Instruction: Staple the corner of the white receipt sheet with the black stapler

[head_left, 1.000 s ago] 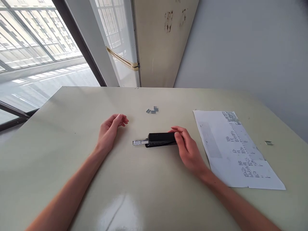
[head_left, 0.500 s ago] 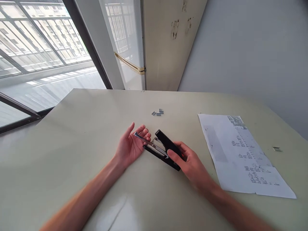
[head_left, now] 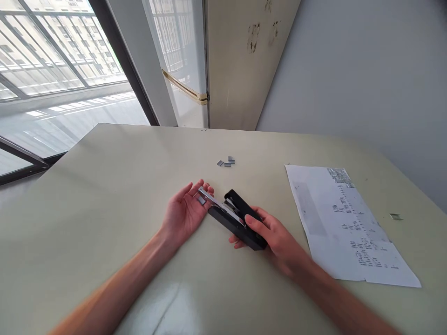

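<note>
My right hand [head_left: 275, 235] is wrapped round a black stapler [head_left: 239, 225], whose top cover is lifted away from the metal magazine. The stapler tilts, its front end reaching over the fingers of my left hand [head_left: 185, 211]. That hand lies palm up and open, fingers stretched out. On its fingers, just under the magazine's tip, rests a small silvery staple strip [head_left: 201, 200]. Several more staple strips [head_left: 227, 163] lie in a little group farther back on the table [head_left: 104, 232].
A printed sheet of paper [head_left: 314, 223] lies flat to the right of my right hand. Beyond it, near the right edge, is another small metal strip [head_left: 396, 217]. A fridge [head_left: 237, 70] and a window [head_left: 52, 51] stand past the table's far edge.
The stapler has rolled and tipped in my right hand, whose fingertips now show beneath it. A staple strip has come into sight on my left fingers. The view has shifted slightly.
</note>
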The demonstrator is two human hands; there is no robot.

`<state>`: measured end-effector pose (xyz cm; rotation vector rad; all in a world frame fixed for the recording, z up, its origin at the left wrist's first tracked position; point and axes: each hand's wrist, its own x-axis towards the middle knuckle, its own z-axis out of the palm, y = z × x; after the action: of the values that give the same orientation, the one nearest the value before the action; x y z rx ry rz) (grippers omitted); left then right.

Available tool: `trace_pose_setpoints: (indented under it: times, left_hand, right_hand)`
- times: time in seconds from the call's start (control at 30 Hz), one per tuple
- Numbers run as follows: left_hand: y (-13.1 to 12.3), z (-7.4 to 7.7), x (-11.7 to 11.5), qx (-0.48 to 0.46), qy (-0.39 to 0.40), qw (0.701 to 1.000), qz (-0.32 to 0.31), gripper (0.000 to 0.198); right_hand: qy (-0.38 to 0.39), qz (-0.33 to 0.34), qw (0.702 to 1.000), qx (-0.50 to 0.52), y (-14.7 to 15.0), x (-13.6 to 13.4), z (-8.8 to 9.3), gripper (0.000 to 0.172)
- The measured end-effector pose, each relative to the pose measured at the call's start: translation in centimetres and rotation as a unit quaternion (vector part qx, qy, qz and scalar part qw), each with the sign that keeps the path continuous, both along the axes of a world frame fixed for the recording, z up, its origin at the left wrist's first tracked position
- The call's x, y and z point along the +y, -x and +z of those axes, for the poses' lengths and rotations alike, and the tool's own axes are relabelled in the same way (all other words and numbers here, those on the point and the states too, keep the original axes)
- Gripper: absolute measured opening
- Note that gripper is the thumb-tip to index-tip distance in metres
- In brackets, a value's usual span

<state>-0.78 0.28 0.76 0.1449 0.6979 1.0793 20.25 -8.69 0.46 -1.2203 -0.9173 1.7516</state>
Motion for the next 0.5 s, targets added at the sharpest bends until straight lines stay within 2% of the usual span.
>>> trace_pose_setpoints:
  times: [0.07,0.13,0.2,0.33,0.5]
  left_hand:
    - [0.6,-0.1,0.6,0.006,-0.019,0.999,0.033,0.018]
    - [1.4,-0.2,1.4,0.009,-0.035,0.997,0.073,0.016]
    - [2.2,-0.2,2.0,0.016,-0.046,0.993,0.104,0.012]
    - [2.7,0.5,2.0,0.021,-0.047,0.994,0.097,0.007]
    - [1.2,2.1,-1.3,0.062,-0.076,0.994,0.049,0.021]
  right_hand:
    - [-0.102,-0.045,0.987,-0.12,-0.1,-0.3,-0.4,0.041]
    - [-0.195,-0.077,0.947,-0.245,-0.2,-0.5,-1.0,0.037]
    - [-0.253,-0.083,0.907,-0.325,-0.2,-0.6,-1.5,0.034]
    - [-0.308,-0.075,0.864,-0.391,-0.1,-0.3,-2.4,0.026]
    - [-0.307,-0.086,0.837,-0.444,-0.1,0.2,-2.8,0.026]
